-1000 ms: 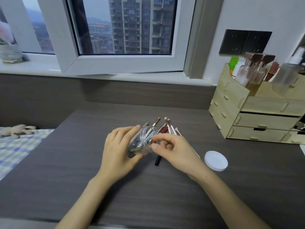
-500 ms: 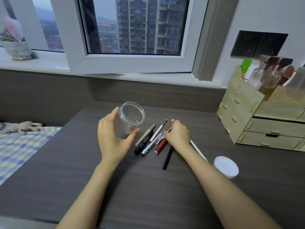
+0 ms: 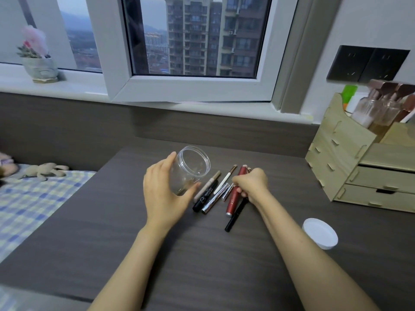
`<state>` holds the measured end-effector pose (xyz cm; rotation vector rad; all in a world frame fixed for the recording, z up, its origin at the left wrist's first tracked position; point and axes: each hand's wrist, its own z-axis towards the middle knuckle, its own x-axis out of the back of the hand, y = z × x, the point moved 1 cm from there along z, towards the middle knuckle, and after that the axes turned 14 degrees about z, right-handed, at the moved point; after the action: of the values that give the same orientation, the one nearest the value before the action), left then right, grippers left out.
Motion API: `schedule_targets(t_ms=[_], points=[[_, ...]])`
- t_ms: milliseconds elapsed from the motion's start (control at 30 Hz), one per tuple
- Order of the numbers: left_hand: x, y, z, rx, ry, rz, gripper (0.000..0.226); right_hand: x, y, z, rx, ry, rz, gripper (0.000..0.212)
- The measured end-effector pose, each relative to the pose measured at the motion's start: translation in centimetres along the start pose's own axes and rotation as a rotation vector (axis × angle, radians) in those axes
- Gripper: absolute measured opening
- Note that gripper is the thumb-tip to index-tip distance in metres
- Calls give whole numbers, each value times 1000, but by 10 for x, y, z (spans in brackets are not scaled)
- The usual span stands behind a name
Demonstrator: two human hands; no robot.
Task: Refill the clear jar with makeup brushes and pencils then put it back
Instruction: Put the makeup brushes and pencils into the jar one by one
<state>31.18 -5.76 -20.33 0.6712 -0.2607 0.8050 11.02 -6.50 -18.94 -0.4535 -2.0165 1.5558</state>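
My left hand (image 3: 165, 190) grips the clear jar (image 3: 192, 168), tilted with its open mouth facing up and to the right; the jar looks empty. Right of it, several makeup brushes and pencils (image 3: 213, 194) lie in a loose row on the dark desk (image 3: 202, 265). Among them are a red tube (image 3: 234, 194) and a black pencil (image 3: 235, 216). My right hand (image 3: 251, 184) rests on the right end of the row, fingers curled around the red tube and thin sticks beside it. The jar's white lid (image 3: 320, 233) lies flat at the right.
A wooden drawer organiser (image 3: 350, 171) holding bottles stands at the desk's right back. An open window sash (image 3: 190, 86) juts over the sill. A potted plant (image 3: 38, 63) sits on the sill at left. A checked bed with a soft toy (image 3: 45, 170) lies left.
The jar was tipped onto its side with brushes in its mouth; now it is held up, empty, and the brushes lie on the desk. My right hand has closed on the items at the right.
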Motion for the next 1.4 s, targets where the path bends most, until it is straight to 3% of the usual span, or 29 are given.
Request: schedule_targets(t_ms=[67,167,200,267,367,433,500,533,600,700,767,833,900,1033,1167,1233,1400], points=[[1,-1,0,7,2,1,75,17,-22,-18,82,-45,221,13],[-1,-2,0,-16,0,24,76,41,-56,-55,352,-55,606,14],[-1,-2,0,-30,-3,34,76,45,-66,-70,432,-86,690,11],[-3,-1,-1,-73,-11,51,74,40,-75,-91,510,-186,734,28],[-3,0,-3,-114,-15,47,70,19,-69,-102,508,-357,540,40],[-2,0,-4,-110,-20,37,70,9,-56,-100,563,-394,255,28],[-2,-1,-4,-97,-27,30,72,6,-48,-98,645,-379,-46,3],[-2,-1,-4,-91,-28,31,71,6,-44,-97,676,-385,-160,10],[-2,-1,-4,-77,-31,29,69,7,-43,-95,687,-419,-197,13],[-1,-1,-3,-57,-34,23,69,11,-42,-77,591,-362,52,11],[0,-1,-2,-47,-30,28,69,10,-31,-57,605,-270,-74,13],[0,-3,-2,-21,-16,18,70,6,-12,-42,712,-291,-437,17],[1,-5,-1,32,-6,-5,73,-3,7,-36,948,-367,-741,22],[2,-7,1,98,-5,-14,76,-17,21,-30,1262,-433,-1075,25],[2,-8,3,106,-18,1,74,-18,16,-31,1367,-477,-1244,13],[2,-7,2,92,-7,-6,75,-16,16,-29,1413,-453,-1296,20],[2,-6,0,80,8,-16,76,-6,13,-29,1523,-430,-1104,14]])
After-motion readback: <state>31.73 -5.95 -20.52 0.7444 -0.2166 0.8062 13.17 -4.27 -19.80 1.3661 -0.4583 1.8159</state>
